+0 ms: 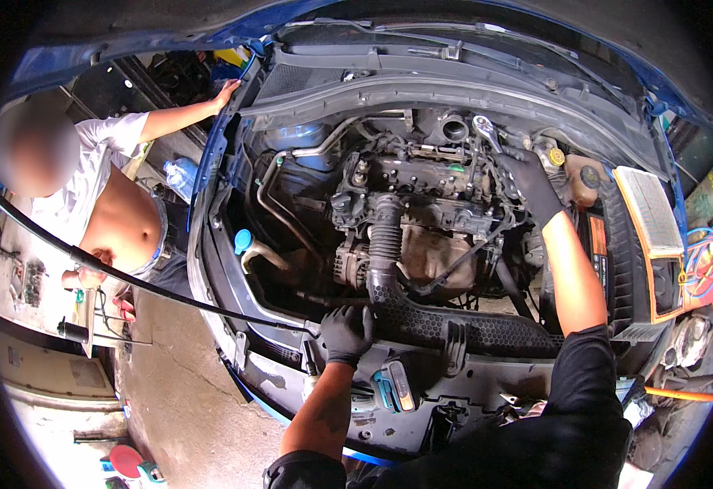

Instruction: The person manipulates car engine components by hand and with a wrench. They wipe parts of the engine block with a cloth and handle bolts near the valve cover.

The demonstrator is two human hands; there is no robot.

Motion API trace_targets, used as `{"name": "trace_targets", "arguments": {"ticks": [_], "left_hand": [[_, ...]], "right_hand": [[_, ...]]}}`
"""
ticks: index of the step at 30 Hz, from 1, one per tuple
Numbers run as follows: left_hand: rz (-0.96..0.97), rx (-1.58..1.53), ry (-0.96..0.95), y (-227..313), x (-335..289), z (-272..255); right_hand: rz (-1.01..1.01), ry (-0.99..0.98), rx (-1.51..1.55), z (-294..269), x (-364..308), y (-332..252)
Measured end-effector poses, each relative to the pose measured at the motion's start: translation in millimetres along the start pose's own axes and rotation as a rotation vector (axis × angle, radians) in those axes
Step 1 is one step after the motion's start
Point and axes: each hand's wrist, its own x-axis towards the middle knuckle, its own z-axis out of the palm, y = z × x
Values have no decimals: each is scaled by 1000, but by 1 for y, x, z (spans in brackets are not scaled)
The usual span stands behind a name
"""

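Note:
My right hand [529,181], in a black glove, is closed round the handle of a ratchet wrench [485,130] at the back right of the engine [421,183]. The wrench's round chrome head points away from me, beside a round open port [454,128]. My left hand [348,332], also in a black glove, rests with curled fingers on the front panel [275,376], next to the black ribbed air intake duct [386,236]. What those fingers hold, if anything, is hidden. Close by on the panel lies a cordless tool with a teal-and-grey battery [395,386].
A thin black hood prop rod [169,297] slants across the left. There a person [128,196] stands with one hand on the fender and the other near the rod. An air filter [650,212] and coloured hoses [705,265] lie at right; a blue-capped filler neck [244,242] rises at left.

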Motion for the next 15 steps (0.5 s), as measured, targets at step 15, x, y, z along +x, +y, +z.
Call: {"name": "trace_targets", "arguments": {"ticks": [15], "left_hand": [[-31,10,-47,8,3,-8]], "right_hand": [[-29,85,-354,6,22,118]]}}
